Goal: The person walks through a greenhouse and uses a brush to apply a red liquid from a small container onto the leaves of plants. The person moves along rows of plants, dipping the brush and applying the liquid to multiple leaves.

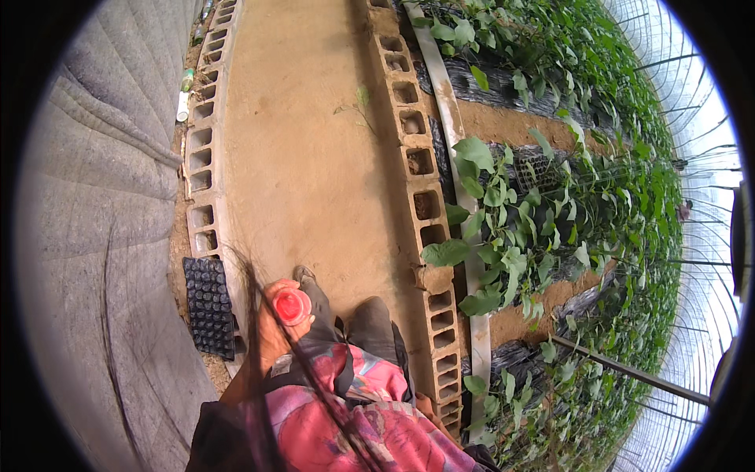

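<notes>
My left hand (272, 330) is wrapped around a small round container (291, 306) with bright red contents or a red inside, seen from above. It is in front of my left thigh. My right hand (426, 407) hangs low at my right side, beside the hollow concrete blocks, and is mostly hidden by the pink patterned garment (365, 425); whether its fingers are closed is not visible. Blurred dark strands cross the view in front of my left arm.
A tan walkway (301, 147) runs ahead between rows of hollow concrete blocks (426, 203). A fallen leafy sprig (361, 109) lies on it. At left are a black seedling tray (209, 308), bottles and a grey fabric sheet (118, 206). Leafy plants (513, 253) overhang the right-hand blocks.
</notes>
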Demonstrator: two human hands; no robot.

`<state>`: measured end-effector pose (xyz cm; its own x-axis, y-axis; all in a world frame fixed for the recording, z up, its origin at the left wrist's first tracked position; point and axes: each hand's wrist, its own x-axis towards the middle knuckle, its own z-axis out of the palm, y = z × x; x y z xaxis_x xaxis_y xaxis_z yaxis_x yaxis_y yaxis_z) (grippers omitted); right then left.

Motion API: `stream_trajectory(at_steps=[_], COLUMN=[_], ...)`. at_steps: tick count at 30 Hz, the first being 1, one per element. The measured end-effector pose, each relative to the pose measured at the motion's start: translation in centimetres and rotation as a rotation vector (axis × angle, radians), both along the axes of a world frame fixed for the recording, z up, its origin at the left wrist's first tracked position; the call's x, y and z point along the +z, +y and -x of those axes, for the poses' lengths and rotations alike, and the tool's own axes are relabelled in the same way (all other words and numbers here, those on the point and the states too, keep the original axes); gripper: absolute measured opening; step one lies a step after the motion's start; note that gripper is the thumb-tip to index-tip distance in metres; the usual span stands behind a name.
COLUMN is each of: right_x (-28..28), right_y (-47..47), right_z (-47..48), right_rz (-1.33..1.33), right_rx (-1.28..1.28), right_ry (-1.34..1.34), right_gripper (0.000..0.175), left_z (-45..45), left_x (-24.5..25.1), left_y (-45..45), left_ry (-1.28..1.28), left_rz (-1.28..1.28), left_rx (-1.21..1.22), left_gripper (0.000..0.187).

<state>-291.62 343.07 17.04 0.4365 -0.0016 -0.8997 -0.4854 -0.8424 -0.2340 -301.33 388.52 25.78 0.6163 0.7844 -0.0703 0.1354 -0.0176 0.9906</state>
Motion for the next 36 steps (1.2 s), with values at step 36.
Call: stream_trajectory(at_steps=[36], right_x=[-8.0], right_y=[46.3], right_z=[-42.7], right_rz=[-0.036], right_rx=[0.256], right_ry=[0.185], right_gripper=[0.026], left_z=[-28.3], left_x=[0.1], left_y=[36.7], left_ry=[-0.196], left_rz=[0.331], left_rx=[0.419], left_gripper=[0.039])
